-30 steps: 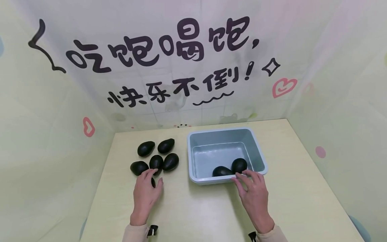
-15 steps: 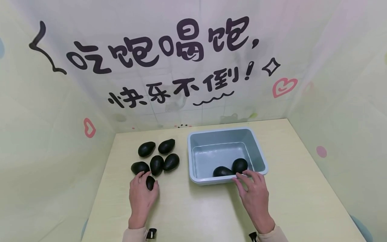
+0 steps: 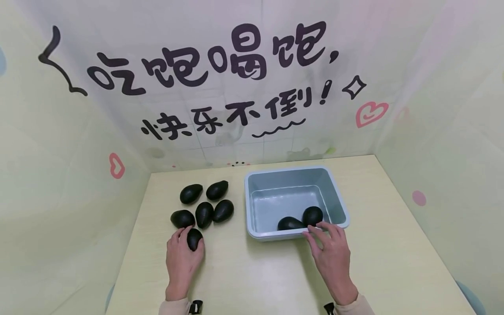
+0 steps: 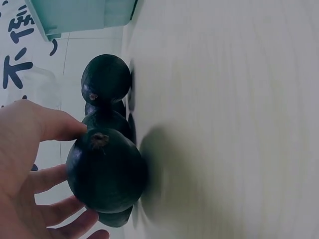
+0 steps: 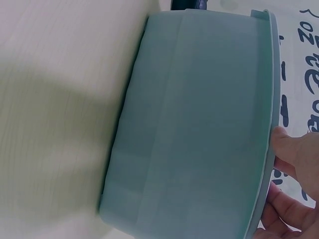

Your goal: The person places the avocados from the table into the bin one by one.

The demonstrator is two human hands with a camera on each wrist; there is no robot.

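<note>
My left hand (image 3: 183,258) holds a dark avocado (image 3: 194,239) between thumb and fingers at the front of a loose group. In the left wrist view, the thumb lies on one side of this avocado (image 4: 107,172) and the fingers on the other; I cannot tell whether it touches the table. Several more avocados (image 3: 204,215) lie just behind. My right hand (image 3: 332,258) pinches the near rim of a blue-grey plastic basin (image 3: 252,183), also seen in the right wrist view. Two avocados (image 3: 290,223) lie inside against its near wall, partly hidden by the rim and fingers.
The pale wooden table (image 3: 256,275) is bounded by a printed cloth backdrop (image 3: 252,148) behind and at both sides. A strip of bare table separates the avocados from the basin.
My left hand has moved slightly left and down and closed around the front avocado, which has shifted a little toward me. The right hand and basin stay put.
</note>
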